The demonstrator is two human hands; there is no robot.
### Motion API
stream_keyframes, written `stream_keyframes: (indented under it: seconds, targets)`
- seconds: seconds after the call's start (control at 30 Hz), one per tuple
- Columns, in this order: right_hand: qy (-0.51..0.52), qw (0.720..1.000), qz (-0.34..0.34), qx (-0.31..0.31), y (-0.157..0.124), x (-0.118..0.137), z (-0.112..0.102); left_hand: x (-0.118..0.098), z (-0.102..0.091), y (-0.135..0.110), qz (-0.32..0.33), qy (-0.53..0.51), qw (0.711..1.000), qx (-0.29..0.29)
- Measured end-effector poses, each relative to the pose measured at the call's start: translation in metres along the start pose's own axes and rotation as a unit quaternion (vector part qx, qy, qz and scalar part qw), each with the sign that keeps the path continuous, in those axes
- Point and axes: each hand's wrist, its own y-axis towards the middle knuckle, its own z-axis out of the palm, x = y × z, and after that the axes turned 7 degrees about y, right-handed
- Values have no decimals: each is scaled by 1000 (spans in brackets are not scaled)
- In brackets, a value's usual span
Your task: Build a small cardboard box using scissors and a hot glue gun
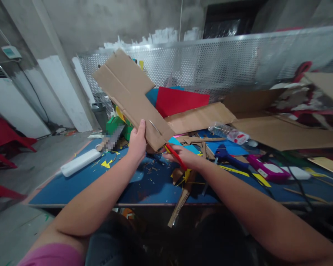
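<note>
My left hand (pixel 138 142) grips the lower left edge of a brown cardboard piece (pixel 130 88), its thumb lying on the face. The piece is held up at a tilt above the blue table (pixel 80 188) and has a stepped notch on its right side. In my right hand (pixel 187 156) is a pair of scissors (pixel 177 157) with red and yellow handles. One blade shows across the front of the cardboard's lower corner; the other is hidden. Cardboard scraps (pixel 183 195) hang below my right hand, at the table's front edge.
Behind lie a red sheet (pixel 180 101), a cardboard strip (pixel 202 116) and a plastic bottle (pixel 229 133). To the right are a blue glue gun (pixel 230 157), a purple box (pixel 268 168) and large cardboard (pixel 288 133). A white power strip (pixel 80 162) lies left. Perforated metal (pixel 224 59) stands behind.
</note>
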Motion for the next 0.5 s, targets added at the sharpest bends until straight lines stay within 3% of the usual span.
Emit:
stream_keyframes:
  seconds: [0.27,0.5]
  targets:
    - [41,999,16,-3,2,3,3,8,-2,3,42,42,998,20]
    - [44,997,-16,-54,6,-5,7,5,-5,-4,88,103,990,38]
